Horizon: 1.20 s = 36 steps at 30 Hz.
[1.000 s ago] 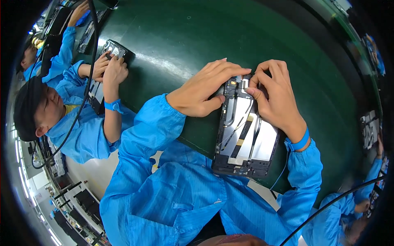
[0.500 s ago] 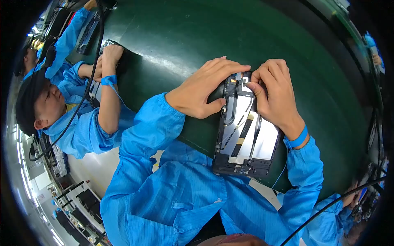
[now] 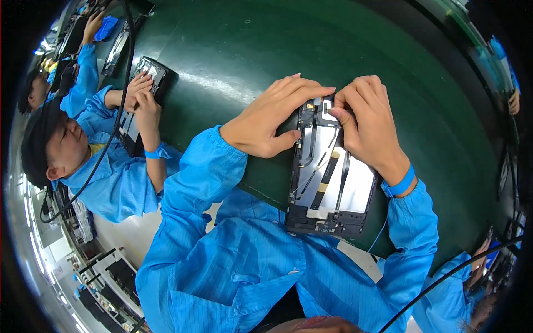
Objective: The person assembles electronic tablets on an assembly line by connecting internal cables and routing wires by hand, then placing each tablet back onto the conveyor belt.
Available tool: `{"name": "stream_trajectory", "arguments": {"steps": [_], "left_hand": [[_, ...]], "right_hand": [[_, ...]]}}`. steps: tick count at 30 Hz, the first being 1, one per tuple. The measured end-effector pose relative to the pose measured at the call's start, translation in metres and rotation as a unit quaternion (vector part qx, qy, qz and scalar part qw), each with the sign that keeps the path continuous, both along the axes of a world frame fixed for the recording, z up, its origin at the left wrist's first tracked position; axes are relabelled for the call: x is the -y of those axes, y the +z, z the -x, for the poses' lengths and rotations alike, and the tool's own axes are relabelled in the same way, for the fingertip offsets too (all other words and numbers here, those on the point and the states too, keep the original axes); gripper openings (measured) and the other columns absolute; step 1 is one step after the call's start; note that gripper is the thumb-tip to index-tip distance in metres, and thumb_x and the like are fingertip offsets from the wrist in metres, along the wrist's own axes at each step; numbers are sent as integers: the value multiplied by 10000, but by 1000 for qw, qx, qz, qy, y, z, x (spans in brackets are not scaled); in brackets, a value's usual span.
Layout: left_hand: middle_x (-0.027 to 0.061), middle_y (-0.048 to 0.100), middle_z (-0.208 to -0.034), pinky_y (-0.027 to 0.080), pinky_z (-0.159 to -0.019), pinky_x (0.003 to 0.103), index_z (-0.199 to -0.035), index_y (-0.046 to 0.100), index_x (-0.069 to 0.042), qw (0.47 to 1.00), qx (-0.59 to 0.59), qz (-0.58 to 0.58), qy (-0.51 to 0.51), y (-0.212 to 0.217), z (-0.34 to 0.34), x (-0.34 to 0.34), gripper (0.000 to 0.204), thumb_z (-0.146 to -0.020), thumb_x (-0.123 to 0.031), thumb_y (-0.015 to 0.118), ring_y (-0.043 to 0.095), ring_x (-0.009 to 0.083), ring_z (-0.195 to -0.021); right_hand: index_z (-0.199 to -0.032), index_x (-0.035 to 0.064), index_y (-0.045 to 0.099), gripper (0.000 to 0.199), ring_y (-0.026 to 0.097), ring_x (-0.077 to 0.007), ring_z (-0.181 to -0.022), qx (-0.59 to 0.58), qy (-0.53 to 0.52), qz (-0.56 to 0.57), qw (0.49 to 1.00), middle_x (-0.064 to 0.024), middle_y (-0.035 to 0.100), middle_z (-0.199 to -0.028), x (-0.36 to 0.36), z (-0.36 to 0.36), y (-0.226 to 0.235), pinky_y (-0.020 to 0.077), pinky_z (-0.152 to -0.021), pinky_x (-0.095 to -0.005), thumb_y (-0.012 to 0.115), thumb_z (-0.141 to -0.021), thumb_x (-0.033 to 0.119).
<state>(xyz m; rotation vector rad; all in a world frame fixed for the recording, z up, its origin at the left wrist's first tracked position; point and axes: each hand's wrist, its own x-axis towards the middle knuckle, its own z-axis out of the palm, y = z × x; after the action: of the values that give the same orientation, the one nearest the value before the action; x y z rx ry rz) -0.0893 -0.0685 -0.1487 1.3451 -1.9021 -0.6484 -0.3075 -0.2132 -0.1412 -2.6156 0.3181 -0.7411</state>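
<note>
An opened tablet [image 3: 358,188], with a black frame, silvery inner plates and dark ribbon cables, lies on the green table at its near edge. My left hand [image 3: 272,114] spans its far left corner, thumb on the left side and fingers along the far edge, steadying it. At the far right corner my right hand [image 3: 366,122] is closed, its thumb and curled fingers pinched together over the inner parts. Whatever sits between those fingertips is too small or hidden to make out. A blue wrist strap [image 3: 400,183] circles my right wrist.
To the left, a co-worker [image 3: 105,172] in blue handles another opened device [image 3: 152,75]. A further dark device [image 3: 116,50] lies beyond it. Black cables [image 3: 129,61] hang across the left side and lower right. The green table [image 3: 239,50] stretches ahead.
My hands and the tablet have shifted very slightly left; my grip looks the same. The co-worker's hands have moved lower, exposing more of their device.
</note>
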Motion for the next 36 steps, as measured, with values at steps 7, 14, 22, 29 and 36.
{"name": "stream_trajectory", "arguments": {"steps": [7,14,22,29,36], "left_hand": [[223,553,-1513,244,-1328,621,-1633,474,-74,1000,-2,12,9,1,0,0,902,-762,-67,711,491,462,-1450],[233,557,-1525,260,-1323,606,-1623,501,-95,1000,0,-2,13,3,0,2,893,-752,-53,694,496,467,-1440],[206,610,-1455,300,-1305,583,-1582,536,-90,999,3,29,41,-3,2,2,832,-763,-22,667,523,454,-1392],[211,643,-1397,351,-1278,564,-1539,565,-74,997,1,51,65,-6,4,2,809,-737,-55,673,568,461,-1324],[220,566,-1560,238,-1336,618,-1618,489,-73,999,-8,11,51,-10,2,0,890,-743,-126,642,483,490,-1452]], "right_hand": [[-939,43,651,144,554,-337,-1032,4,15,-2,1000,-118,580,-951,3,0,4,444,-931,-464,777,-881,82],[-883,61,654,151,571,-330,-978,16,49,-26,998,-109,597,-867,6,3,7,441,-987,-489,798,-841,79],[-875,61,730,98,578,-268,-892,-40,18,3,999,-62,551,-771,4,9,22,397,-1219,-583,823,-846,74],[-875,81,742,96,606,-292,-945,-78,23,-32,996,-70,622,-784,5,13,31,398,-1178,-534,812,-845,139],[-833,82,751,134,592,-269,-894,-88,64,-57,992,-67,675,-798,6,15,39,428,-1005,-440,851,-776,150]]}}
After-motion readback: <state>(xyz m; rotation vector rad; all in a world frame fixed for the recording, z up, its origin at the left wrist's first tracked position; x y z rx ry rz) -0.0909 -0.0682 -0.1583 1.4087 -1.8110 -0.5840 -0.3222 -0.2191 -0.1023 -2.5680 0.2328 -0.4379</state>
